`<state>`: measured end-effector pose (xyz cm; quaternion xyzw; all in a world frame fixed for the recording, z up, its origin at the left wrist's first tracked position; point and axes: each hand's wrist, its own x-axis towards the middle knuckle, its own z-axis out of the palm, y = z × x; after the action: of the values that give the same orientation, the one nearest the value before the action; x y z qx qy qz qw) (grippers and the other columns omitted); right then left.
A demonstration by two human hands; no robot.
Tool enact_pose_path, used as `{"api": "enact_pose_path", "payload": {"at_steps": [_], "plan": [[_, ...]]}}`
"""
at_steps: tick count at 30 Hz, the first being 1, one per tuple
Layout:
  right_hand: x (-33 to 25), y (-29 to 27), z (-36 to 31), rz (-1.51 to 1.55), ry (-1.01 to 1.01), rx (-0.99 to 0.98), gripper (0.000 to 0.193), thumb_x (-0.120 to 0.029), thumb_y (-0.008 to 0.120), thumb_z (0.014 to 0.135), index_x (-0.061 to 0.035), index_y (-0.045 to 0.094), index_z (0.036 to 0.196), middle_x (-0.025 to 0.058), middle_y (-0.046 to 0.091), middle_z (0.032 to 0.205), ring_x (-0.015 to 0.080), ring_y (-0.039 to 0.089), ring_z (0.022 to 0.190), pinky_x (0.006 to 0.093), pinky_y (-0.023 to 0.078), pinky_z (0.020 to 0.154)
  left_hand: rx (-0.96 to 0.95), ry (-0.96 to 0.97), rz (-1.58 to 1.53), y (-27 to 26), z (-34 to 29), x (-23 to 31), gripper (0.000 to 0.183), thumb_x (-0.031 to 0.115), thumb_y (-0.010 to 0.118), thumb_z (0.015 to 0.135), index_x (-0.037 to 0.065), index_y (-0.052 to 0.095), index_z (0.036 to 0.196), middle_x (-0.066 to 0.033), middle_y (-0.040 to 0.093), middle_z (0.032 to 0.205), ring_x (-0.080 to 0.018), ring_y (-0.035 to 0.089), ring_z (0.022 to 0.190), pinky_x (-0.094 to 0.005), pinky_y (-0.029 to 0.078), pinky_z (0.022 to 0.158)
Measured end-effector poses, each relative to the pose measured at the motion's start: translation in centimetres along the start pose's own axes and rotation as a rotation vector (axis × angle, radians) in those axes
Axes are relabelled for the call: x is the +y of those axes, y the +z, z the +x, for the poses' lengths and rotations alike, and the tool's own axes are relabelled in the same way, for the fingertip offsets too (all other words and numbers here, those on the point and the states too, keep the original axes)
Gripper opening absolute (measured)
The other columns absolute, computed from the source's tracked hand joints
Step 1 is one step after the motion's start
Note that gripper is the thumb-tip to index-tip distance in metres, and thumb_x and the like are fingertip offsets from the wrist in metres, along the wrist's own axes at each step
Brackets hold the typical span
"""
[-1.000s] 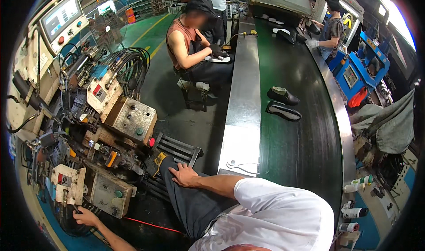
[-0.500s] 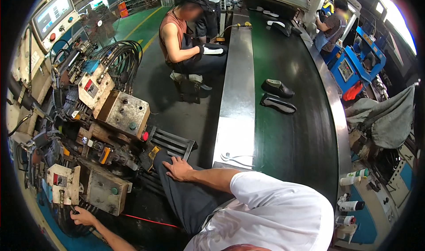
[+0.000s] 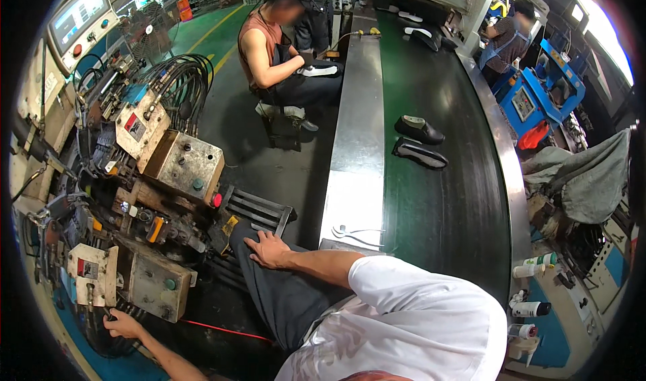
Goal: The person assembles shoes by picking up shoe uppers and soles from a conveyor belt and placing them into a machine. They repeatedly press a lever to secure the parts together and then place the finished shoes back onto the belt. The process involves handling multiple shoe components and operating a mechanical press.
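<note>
At the lower left, my left hand [image 3: 122, 324] is closed on a small dark knob [image 3: 109, 315] beside the hoses at the base of a machine [image 3: 94, 277]. The fingers partly hide this knob. My right hand [image 3: 269, 250] lies flat on the knee of my dark trousers [image 3: 272, 300], its fingers spread and holding nothing. Two dark shoes [image 3: 420, 130] rest on the green-and-black belt [image 3: 451, 219] to the right. A pair of pincers [image 3: 356, 235] lies on the metal ledge [image 3: 353, 179] alongside the belt.
Metal control boxes [image 3: 185, 166] stand left of my knee, near a black slatted rack [image 3: 252, 209]. A seated co-worker [image 3: 266, 51] has a white-soled shoe [image 3: 319, 70] on the lap. Another person [image 3: 505, 41] stands by a blue machine [image 3: 538, 98]. Bottles [image 3: 531, 309] line the belt's right side.
The view has shifted slightly. My hands keep their places on the knob and the knee. The co-worker's hand has moved back from the white-soled shoe, and the person at far right has shifted posture.
</note>
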<state>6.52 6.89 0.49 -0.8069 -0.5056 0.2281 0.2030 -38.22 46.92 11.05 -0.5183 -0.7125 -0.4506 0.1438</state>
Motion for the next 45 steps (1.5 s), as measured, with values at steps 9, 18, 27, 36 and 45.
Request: {"api": "enact_pose_path", "payload": {"at_steps": [9, 18, 27, 36, 45], "plan": [[-0.1, 0.0, 0.1, -0.012, 0.004, -0.007, 0.066, -0.04, 0.064, 0.105, -0.0182, 0.044, 0.164, 0.0308, 0.052, 0.147, 0.05, 0.053, 0.134, 0.0588, 0.047, 0.111, 0.008, 0.009, -0.012, 0.8, -0.1, -0.9, 0.058, 0.059, 0.061, 0.103, 0.02, 0.057, 0.147, -0.025, 0.056, 0.13, -0.0443, 0.064, 0.107, -0.0597, 0.052, 0.085], [0.3, 0.0, -0.2, -0.002, -0.018, 0.023, 0.066, -0.038, 0.065, 0.104, -0.0159, 0.046, 0.163, 0.0315, 0.052, 0.145, 0.0506, 0.053, 0.132, 0.0599, 0.047, 0.109, 0.103, 0.022, 0.042, 2.1, 0.1, -1.7, 0.055, 0.057, 0.067, 0.1, 0.021, 0.063, 0.141, -0.0236, 0.061, 0.122, -0.0438, 0.066, 0.108, -0.0573, 0.055, 0.085], [2.4, 0.2, -0.2, 0.202, -0.07, 0.127, 0.057, -0.036, 0.066, 0.103, -0.0103, 0.055, 0.153, 0.03, 0.061, 0.137, 0.0494, 0.057, 0.13, 0.057, 0.048, 0.11, 0.038, 0.067, 0.072, 1.4, 0.8, -2.0, 0.058, 0.059, 0.065, 0.102, 0.02, 0.059, 0.145, -0.025, 0.06, 0.124, -0.0437, 0.065, 0.111, -0.056, 0.055, 0.087], [29.4, -8.9, -8.1, 0.007, 0.287, 0.623, 0.05, -0.008, 0.068, 0.087, 0.0019, 0.065, 0.136, 0.0221, 0.066, 0.139, 0.0449, 0.049, 0.141, 0.0494, 0.049, 0.112, 0.074, 0.092, 0.266, 0.2, 3.0, -1.0, 0.06, 0.059, 0.059, 0.107, 0.015, 0.058, 0.148, -0.0226, 0.063, 0.128, -0.0433, 0.066, 0.11, -0.0574, 0.058, 0.087], [49.6, -21.9, -24.1, -0.428, 0.954, 0.51, 0.095, -0.019, 0.079, 0.085, -0.0199, 0.034, 0.169, 0.0315, 0.038, 0.167, 0.0504, 0.037, 0.155, 0.0594, 0.033, 0.126, -0.191, 0.344, -0.226, -7.9, 1.3, -0.2, 0.106, 0.042, 0.097, 0.082, -0.009, 0.039, 0.155, -0.0364, 0.057, 0.142, -0.0469, 0.062, 0.125, -0.0569, 0.051, 0.106]]}}
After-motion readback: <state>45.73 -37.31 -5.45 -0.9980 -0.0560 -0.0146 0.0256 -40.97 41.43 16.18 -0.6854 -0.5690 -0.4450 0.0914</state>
